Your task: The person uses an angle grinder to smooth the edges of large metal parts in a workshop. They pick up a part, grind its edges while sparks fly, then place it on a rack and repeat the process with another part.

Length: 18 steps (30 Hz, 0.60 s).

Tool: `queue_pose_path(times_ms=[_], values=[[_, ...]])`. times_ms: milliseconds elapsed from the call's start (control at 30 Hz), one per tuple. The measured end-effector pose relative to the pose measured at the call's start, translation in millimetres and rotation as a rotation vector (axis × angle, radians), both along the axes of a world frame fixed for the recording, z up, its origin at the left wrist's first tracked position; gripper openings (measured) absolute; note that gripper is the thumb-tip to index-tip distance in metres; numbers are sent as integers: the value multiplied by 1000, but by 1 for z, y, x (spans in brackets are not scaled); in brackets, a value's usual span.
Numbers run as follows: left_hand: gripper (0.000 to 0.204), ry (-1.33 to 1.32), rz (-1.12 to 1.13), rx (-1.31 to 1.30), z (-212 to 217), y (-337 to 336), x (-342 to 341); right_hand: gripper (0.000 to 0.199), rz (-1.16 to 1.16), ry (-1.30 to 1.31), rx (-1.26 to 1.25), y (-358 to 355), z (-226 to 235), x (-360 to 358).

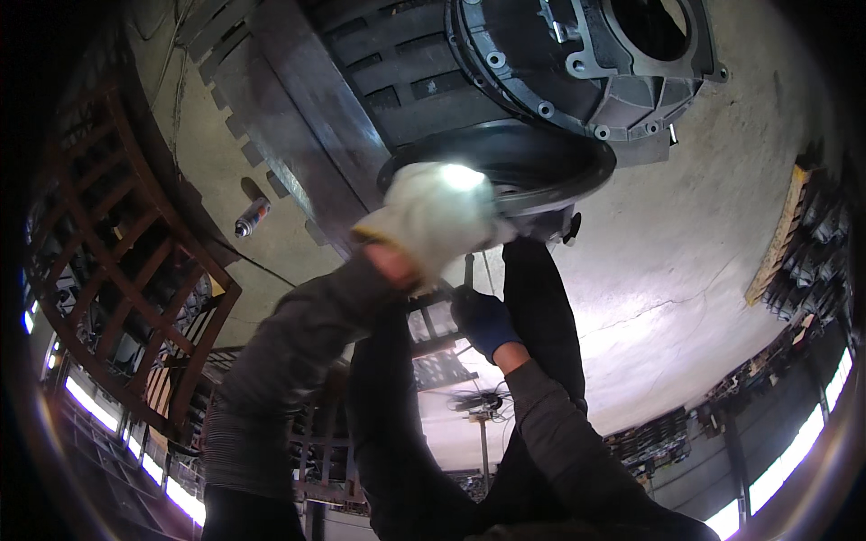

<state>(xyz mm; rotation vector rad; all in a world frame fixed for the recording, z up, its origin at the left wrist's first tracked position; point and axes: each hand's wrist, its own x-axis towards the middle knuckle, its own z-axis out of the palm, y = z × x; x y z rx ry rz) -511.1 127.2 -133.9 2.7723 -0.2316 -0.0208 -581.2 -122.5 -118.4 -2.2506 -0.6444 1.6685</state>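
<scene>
My left hand (437, 216), in a pale work glove, is over the near left rim of a round dark metal housing (568, 185). Motion smears the glove, so its fingers cannot be made out. Lower and to the right, my right hand (483, 317), in a dark blue glove, is closed in front of my legs. A short dark rod-like piece rises beside its fingers, but what the hand grips is unclear. Beyond the round housing stands a larger metal casing (622, 99) with bolt holes, ribs and a big round opening.
Dark slatted metalwork (298, 99) lies under and left of the castings. A spray can (253, 217) lies on the concrete floor (667, 298) to the left, near a brown metal lattice rack (135, 261). Stacked metal parts (803, 257) line the right side.
</scene>
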Motion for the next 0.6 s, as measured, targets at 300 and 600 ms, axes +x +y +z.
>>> queue_pose_path(times_ms=[300,600], values=[[82,615,-3,-539,74,61,59,32,-132,31,33,-8,-1,7],[55,778,215,-1032,-55,65,-24,31,-271,33,46,-12,14,6]])
